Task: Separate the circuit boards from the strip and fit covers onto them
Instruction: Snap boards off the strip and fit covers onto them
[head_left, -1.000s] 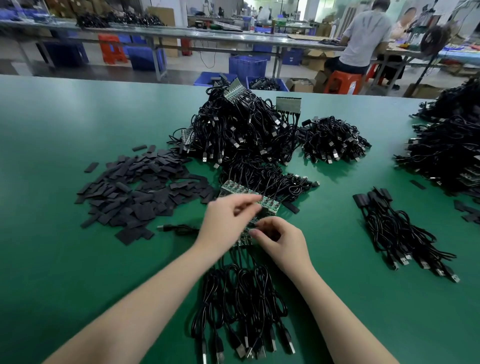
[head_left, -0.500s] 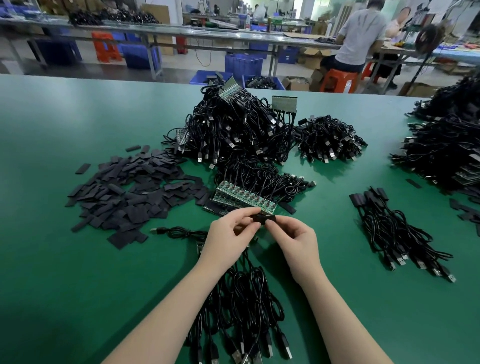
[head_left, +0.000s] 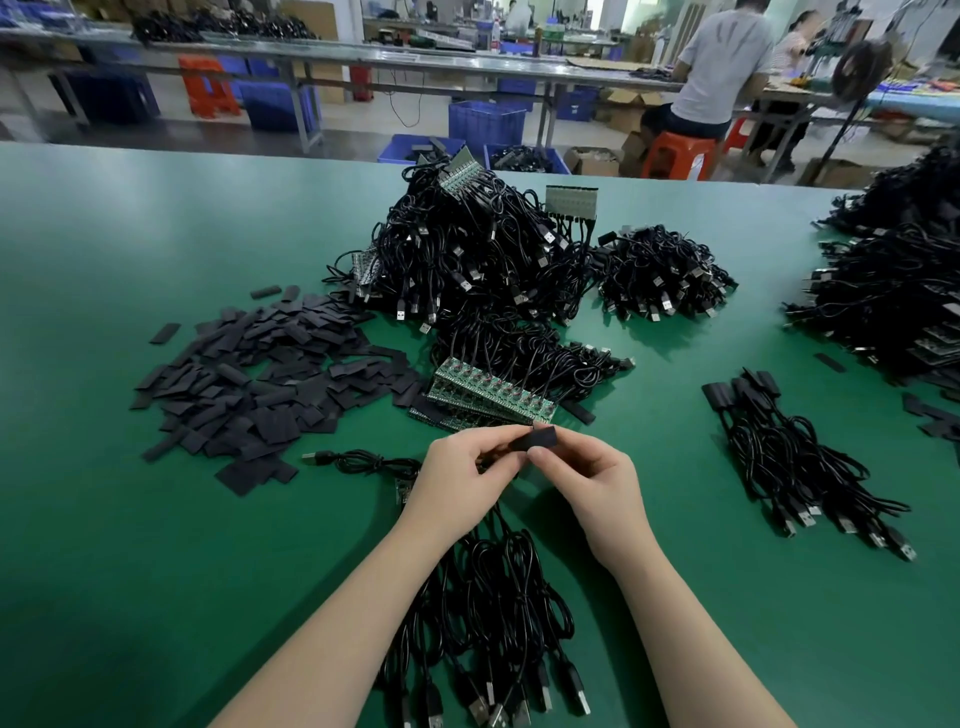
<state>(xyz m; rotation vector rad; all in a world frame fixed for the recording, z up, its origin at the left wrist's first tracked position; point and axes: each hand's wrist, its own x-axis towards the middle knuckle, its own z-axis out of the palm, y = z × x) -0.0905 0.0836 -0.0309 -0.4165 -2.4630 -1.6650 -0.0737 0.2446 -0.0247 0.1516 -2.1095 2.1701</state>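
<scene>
Both hands meet above the green desk (head_left: 104, 519), working one black cover (head_left: 537, 439) between them. Left hand (head_left: 462, 483) pinches the cover's near-left end w/ thumb and fingers curled round it; right hand (head_left: 587, 486) pinches the right end, fingers (head_left: 543, 460) folded under. Whether a circuit board already sits inside the cover can't be told, since the hands hide it.

Just beyond the hands lies the strip of green circuit boards (head_left: 491, 392), still joined in a row, each trailing a black cable toward the big cable heap (head_left: 467, 249) at desk centre. Loose covers (head_left: 260, 384) are spread in a flat pile to the left. Finished-looking cabled units (head_left: 789, 457) lie in a bundle to the right, well apart. More cables (head_left: 483, 623) run under the wrists toward the person.

Handling, as a judgement: the cover looks thin, soft and light, prob. a flat sleeve that collapses if squeezed across its faces, so best held by its edges to keep the mouth open. The boards look small, stiff and brittle at the joins; grip one by its long edges near the cable end, not by the wire, and snap it cleanly off the strip. Cables are limp and tangle easily, so their drag could tug a board back out of its cover.
</scene>
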